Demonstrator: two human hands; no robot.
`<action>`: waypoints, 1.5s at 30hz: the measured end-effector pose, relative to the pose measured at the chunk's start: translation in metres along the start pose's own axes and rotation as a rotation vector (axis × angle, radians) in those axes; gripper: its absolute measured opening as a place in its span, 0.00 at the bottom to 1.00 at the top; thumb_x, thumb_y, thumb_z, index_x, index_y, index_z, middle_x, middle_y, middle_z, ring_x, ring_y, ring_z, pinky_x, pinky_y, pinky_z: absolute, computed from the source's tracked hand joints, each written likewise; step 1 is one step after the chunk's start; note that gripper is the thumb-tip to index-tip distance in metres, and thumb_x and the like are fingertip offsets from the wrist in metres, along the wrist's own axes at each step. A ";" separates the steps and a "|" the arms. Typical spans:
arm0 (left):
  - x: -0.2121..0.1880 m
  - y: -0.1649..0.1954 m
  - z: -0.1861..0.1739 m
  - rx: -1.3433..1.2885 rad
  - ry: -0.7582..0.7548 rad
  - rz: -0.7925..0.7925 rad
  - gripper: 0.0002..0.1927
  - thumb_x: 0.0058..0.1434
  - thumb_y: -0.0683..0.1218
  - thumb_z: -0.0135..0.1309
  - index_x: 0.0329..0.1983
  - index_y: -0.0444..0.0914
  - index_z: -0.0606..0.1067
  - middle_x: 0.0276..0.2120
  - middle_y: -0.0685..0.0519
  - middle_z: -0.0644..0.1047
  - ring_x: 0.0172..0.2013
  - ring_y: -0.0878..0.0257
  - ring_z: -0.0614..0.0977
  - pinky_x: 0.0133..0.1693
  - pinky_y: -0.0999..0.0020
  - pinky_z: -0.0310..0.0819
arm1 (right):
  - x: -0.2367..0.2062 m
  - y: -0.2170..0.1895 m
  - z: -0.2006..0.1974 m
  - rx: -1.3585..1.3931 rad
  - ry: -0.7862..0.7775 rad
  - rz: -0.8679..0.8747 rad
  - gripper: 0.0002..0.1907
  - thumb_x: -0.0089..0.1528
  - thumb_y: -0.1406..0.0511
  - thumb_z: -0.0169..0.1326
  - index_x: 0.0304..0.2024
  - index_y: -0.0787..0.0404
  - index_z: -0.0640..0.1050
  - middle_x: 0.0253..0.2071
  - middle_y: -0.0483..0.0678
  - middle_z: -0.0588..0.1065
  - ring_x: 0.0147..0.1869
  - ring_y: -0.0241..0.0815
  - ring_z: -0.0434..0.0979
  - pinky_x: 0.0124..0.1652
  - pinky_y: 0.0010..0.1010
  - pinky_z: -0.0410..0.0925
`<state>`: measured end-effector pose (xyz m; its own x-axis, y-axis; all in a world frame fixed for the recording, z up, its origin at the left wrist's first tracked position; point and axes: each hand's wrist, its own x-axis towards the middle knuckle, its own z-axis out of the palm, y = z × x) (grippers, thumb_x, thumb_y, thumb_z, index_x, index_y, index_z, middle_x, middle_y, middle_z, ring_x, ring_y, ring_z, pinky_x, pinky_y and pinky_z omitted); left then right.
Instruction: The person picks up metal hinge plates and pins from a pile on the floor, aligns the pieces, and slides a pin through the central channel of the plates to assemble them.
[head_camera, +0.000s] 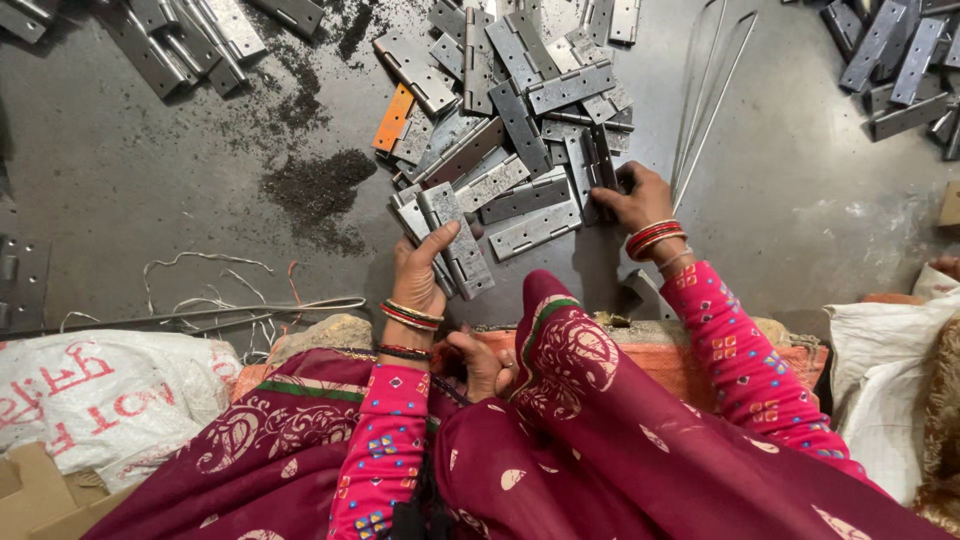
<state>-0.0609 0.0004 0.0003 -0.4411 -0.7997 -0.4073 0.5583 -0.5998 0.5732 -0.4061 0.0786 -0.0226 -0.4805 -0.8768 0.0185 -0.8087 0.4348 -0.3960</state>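
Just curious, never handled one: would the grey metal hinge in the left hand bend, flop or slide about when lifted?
The hinge looks like flat steel plate, so probably stiff and heavy for its size. Its central knuckle suggests the leaves could swing. The left hand grips its edge; the smooth metal may be slippery.

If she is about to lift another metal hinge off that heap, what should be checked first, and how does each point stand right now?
1. Left hand has a firm grip on its hinge stack: ok.
2. Right hand rests on the hinge pile: ok.
3. Right hand grips a single hinge: cannot tell.
4. Thin metal rods lie apart from the right hand: ok.
5. Floor free of grit: not ok; dark filings lie beside the pile.
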 end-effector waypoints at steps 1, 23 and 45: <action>-0.001 -0.003 0.001 -0.011 0.017 -0.008 0.18 0.57 0.41 0.64 0.49 0.31 0.76 0.38 0.46 0.82 0.36 0.57 0.86 0.39 0.61 0.85 | -0.003 -0.001 0.001 0.050 -0.022 0.019 0.23 0.59 0.53 0.66 0.39 0.66 0.77 0.33 0.56 0.77 0.35 0.55 0.78 0.39 0.44 0.71; 0.003 -0.012 -0.016 -0.227 -0.048 -0.045 0.22 0.55 0.41 0.66 0.52 0.33 0.73 0.40 0.47 0.80 0.40 0.55 0.86 0.44 0.59 0.86 | 0.123 -0.043 0.005 -0.354 0.171 -0.671 0.35 0.58 0.48 0.64 0.63 0.56 0.76 0.58 0.53 0.76 0.64 0.52 0.69 0.53 0.48 0.64; 0.004 -0.011 -0.011 -0.248 -0.122 -0.047 0.31 0.57 0.58 0.66 0.52 0.30 0.74 0.41 0.42 0.82 0.42 0.52 0.86 0.44 0.56 0.86 | -0.003 -0.149 -0.059 1.099 -0.467 0.109 0.13 0.67 0.65 0.54 0.54 0.60 0.75 0.34 0.47 0.78 0.29 0.30 0.76 0.28 0.25 0.70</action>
<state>-0.0609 0.0033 -0.0154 -0.5435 -0.7709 -0.3322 0.6834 -0.6361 0.3583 -0.3042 0.0282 0.0902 -0.1751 -0.9349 -0.3088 0.0605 0.3028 -0.9511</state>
